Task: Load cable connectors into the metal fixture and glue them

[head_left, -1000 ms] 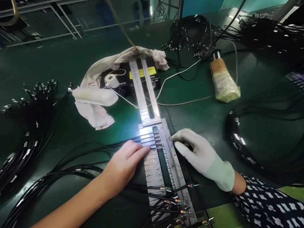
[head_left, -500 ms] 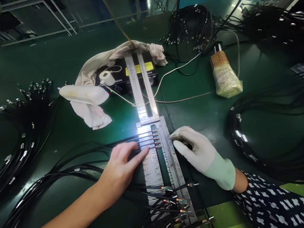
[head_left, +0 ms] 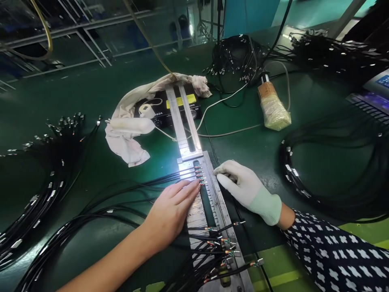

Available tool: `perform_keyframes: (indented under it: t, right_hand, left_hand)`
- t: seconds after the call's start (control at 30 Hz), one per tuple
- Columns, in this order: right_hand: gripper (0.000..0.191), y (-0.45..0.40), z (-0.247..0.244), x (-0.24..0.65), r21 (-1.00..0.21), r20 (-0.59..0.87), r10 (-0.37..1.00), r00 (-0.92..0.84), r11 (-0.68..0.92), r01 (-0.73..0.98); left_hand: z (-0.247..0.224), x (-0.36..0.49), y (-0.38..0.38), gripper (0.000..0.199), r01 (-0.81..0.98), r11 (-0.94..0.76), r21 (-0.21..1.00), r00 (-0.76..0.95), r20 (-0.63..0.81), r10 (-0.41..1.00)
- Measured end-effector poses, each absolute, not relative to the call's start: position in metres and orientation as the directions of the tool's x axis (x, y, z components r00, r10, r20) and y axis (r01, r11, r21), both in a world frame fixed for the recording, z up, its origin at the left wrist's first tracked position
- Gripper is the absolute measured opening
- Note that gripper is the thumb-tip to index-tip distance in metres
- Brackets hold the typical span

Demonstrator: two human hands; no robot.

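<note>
A long slotted metal fixture (head_left: 219, 206) runs up the middle of the bench. Several black cables (head_left: 165, 177) lie across its upper slots, their stripped ends with small connectors (head_left: 199, 172) side by side. My bare left hand (head_left: 176, 207) rests over the fixture just below that row, fingers together and fingertips at the lowest connector; what they press or hold is hidden. My gloved right hand (head_left: 243, 184) touches the fixture's right edge with thumb and forefinger brought together; anything between them is too small to tell. More cable ends (head_left: 229, 253) lie loose across the lower fixture.
Behind the fixture are a black box with a yellow label (head_left: 196, 99), a cloth (head_left: 121, 150) and a white lamp-like object (head_left: 133, 125). A wrapped yellowish object (head_left: 275, 113) stands at the right. Cable bundles lie left (head_left: 60, 162), right (head_left: 285, 162) and behind.
My left hand has moved right and slightly up, its spread thumb and fingers now together by the lowest connector. My right hand stays at the fixture's edge. The camera view has shifted.
</note>
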State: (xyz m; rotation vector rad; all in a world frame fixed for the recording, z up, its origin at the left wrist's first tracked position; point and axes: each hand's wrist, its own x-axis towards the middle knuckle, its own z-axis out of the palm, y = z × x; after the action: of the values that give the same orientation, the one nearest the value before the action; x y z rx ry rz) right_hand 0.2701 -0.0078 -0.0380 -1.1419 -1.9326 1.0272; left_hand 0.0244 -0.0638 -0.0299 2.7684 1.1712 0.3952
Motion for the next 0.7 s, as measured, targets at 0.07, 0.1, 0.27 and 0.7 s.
perform_keyframes:
  t: [0.07, 0.1, 0.27, 0.7]
  right_hand:
    - [0.015, -0.007, -0.039, 0.269, -0.86, 0.147, 0.908, -0.392, 0.313, 0.403]
    - [0.015, -0.007, -0.039, 0.269, -0.854, 0.149, 0.909, -0.39, 0.317, 0.412]
    - [0.015, -0.009, -0.037, 0.271, -0.831, 0.168, 0.894, -0.415, 0.355, 0.428]
    - [0.016, -0.011, -0.035, 0.272, -0.828, 0.143, 0.898, -0.416, 0.339, 0.447]
  left_hand:
    - [-0.029, 0.027, -0.064, 0.046, 0.694, -0.687, 0.215, 0.657, 0.202, 0.726]
    - [-0.027, 0.029, -0.063, 0.045, 0.699, -0.68, 0.222, 0.648, 0.205, 0.733]
    - [-0.013, 0.031, -0.065, 0.039, 0.73, -0.621, 0.284, 0.578, 0.228, 0.783]
    - [0.004, 0.004, -0.106, 0.019, 0.684, -0.27, 0.677, 0.475, -0.133, 0.87]
